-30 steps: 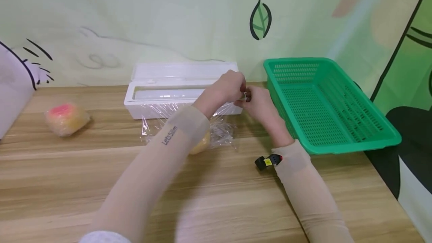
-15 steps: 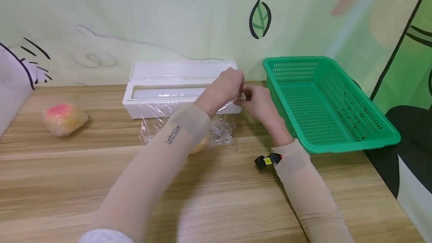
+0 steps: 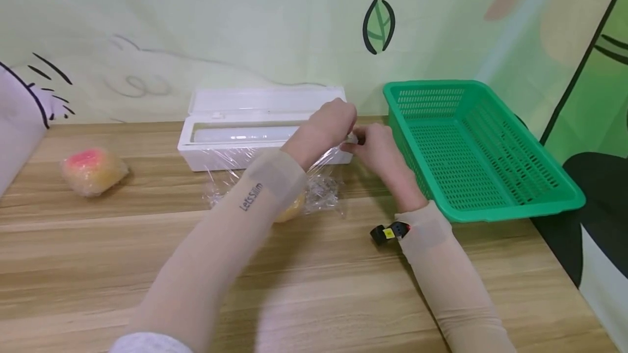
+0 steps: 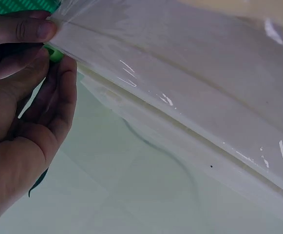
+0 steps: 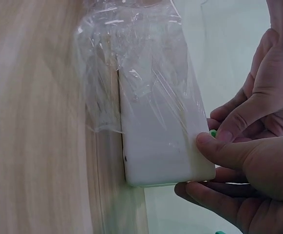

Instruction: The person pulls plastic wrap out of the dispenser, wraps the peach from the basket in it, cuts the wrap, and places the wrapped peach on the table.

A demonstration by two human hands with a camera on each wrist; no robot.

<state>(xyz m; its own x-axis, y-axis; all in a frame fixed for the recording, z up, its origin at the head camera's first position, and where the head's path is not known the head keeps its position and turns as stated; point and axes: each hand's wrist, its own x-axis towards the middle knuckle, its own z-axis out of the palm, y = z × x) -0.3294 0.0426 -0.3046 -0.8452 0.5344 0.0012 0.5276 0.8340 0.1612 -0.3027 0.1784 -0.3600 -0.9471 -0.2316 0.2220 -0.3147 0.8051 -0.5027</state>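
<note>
A white cling film box stands with its lid raised and a roll inside. Clear cling film drapes over its front and covers a yellow, rounded item, partly hidden by the left forearm. At the box's right end, my left hand pinches a small green piece, which looks like the cutter slider. My right hand grips the same end; in the right wrist view its thumb presses the film-covered edge and its fingers lie beneath. Both hands nearly touch.
To the right stands a green plastic basket with slotted walls. A film-wrapped, yellow and pink peach-like item lies at the left on the wooden table. A printed cloth backdrop hangs right behind the box.
</note>
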